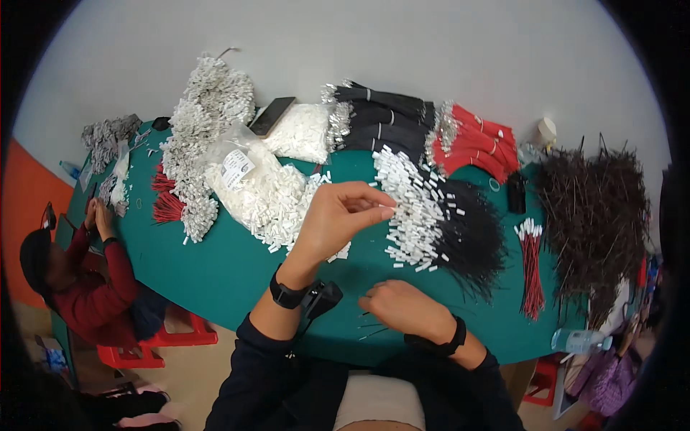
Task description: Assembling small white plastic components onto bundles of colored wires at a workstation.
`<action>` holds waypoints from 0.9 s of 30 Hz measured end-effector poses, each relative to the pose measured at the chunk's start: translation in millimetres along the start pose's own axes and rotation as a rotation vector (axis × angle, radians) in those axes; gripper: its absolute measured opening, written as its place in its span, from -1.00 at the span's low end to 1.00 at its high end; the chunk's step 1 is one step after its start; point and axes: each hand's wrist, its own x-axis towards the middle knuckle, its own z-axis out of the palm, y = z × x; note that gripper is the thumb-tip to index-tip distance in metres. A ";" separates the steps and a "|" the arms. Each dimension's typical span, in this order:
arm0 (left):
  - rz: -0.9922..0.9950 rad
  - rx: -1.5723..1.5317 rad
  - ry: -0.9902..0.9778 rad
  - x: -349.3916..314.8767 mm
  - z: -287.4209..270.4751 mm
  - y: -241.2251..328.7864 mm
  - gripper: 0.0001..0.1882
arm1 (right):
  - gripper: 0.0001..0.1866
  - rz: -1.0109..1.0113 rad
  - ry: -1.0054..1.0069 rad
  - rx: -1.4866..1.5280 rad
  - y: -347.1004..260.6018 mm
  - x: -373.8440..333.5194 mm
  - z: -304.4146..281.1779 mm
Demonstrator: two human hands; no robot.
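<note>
My left hand (pixel 345 213) is raised over the table with thumb and forefinger pinched together. Whatever lies between them is too small to make out. Just beyond its fingertips is a heap of black wires (pixel 471 241) whose ends carry white plastic connector housings (pixel 413 208). Closer to me, near the table's front edge, my right hand (pixel 406 309) is curled closed, and a thin black wire end (pixel 364 313) shows at its fingertips. A few more dark wires (pixel 372 332) lie below that hand. Loose white housings (pixel 287 208) spill from a clear bag behind my left wrist.
Bundled black wires (pixel 384 118) and red wires (pixel 478 144) lie along the wall. Right of centre are a red wire bundle (pixel 532 276), a brown wire heap (pixel 593 223) and a bottle (pixel 581 340). A phone (pixel 275 116) rests on a bag. Another person (pixel 79 280) works at left.
</note>
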 end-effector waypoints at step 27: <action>0.105 -0.265 -0.012 -9.3 10.9 11.1 -0.81 | -0.87 0.059 0.104 0.141 -1.2 -2.9 -18.8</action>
